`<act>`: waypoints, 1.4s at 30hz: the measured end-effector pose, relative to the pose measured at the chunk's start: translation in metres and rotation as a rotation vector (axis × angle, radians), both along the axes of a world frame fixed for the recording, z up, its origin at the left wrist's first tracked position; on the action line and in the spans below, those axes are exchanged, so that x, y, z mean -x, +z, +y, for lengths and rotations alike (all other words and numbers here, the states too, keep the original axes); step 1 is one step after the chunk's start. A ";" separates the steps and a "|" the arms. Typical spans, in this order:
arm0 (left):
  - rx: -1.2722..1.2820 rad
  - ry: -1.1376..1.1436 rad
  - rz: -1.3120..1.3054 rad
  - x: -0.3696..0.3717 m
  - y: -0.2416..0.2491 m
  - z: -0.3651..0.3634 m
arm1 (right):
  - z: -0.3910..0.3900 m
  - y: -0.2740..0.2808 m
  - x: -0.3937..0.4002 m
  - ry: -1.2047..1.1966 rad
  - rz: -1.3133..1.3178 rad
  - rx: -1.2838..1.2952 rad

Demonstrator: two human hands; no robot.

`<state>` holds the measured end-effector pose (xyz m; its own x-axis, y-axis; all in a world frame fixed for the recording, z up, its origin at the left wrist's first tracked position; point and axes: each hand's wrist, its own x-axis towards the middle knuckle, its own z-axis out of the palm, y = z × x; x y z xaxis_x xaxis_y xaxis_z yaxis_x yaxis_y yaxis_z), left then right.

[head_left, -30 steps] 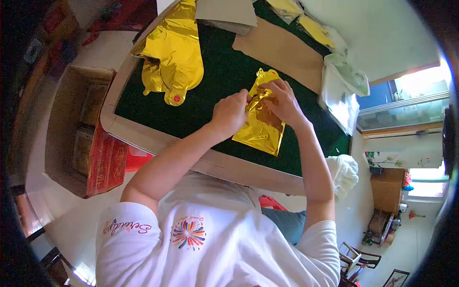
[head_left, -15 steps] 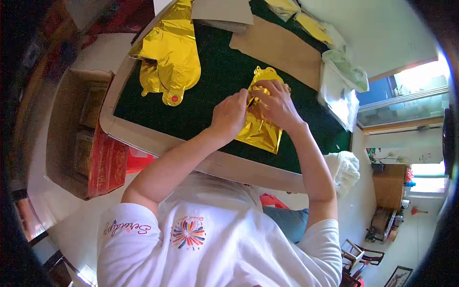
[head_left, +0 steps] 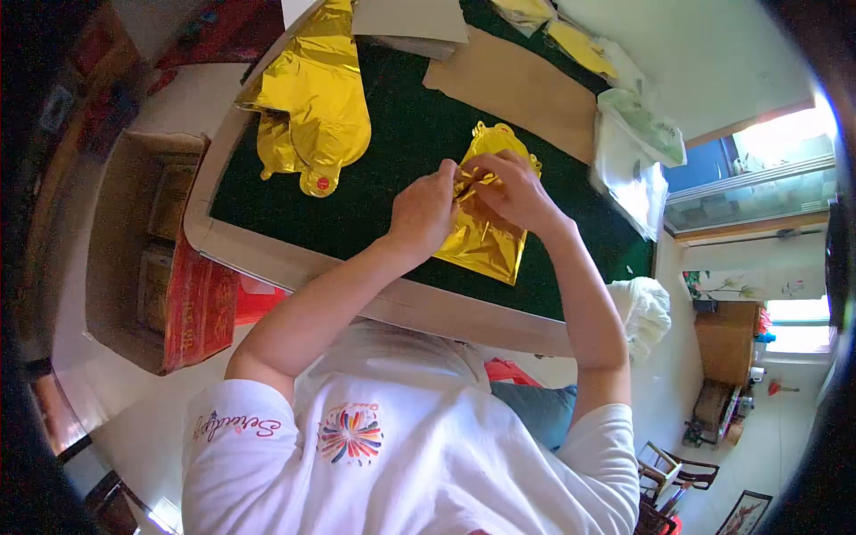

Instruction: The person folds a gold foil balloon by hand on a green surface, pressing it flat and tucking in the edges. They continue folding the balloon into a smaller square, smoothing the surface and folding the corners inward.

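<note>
A folded gold foil balloon [head_left: 486, 245] lies on the dark green tabletop with both hands at its middle. My left hand [head_left: 424, 210] is closed at its left edge, thumb and fingers pinched on the foil. My right hand [head_left: 519, 193] bends over the upper middle, its fingertips gathered on the foil close to the left fingertips. The exact fold between the fingertips is partly hidden. To the left, a stack of flat gold foil balloons [head_left: 316, 111] with a red round sticker hangs partly over the table edge.
Brown cardboard [head_left: 517, 85] and grey-white sheets [head_left: 410, 20] lie at the far side. Clear plastic bags [head_left: 629, 183] rest at the right edge. A carton [head_left: 134, 250] stands on the floor at left; a white bundle [head_left: 644, 314] is by my right forearm.
My right fingers have drawn in from lying spread over the foil to a bent pinch near the left fingertips. The left hand has shifted slightly left.
</note>
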<state>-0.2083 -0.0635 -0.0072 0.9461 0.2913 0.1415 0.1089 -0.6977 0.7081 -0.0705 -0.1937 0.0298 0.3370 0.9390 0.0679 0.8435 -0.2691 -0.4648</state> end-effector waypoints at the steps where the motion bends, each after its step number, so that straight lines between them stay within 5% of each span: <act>1: 0.022 0.011 -0.017 0.000 -0.002 0.000 | 0.001 0.000 -0.001 0.001 -0.001 -0.001; 9: 0.228 0.046 0.009 -0.004 -0.006 0.005 | -0.001 -0.005 -0.008 -0.036 0.256 -0.120; 20: 0.588 0.038 -0.061 -0.006 -0.007 0.008 | -0.006 -0.001 -0.020 -0.023 0.286 -0.070; 42: 0.644 0.012 -0.130 -0.005 -0.016 0.003 | -0.008 0.024 -0.011 -0.099 0.601 0.008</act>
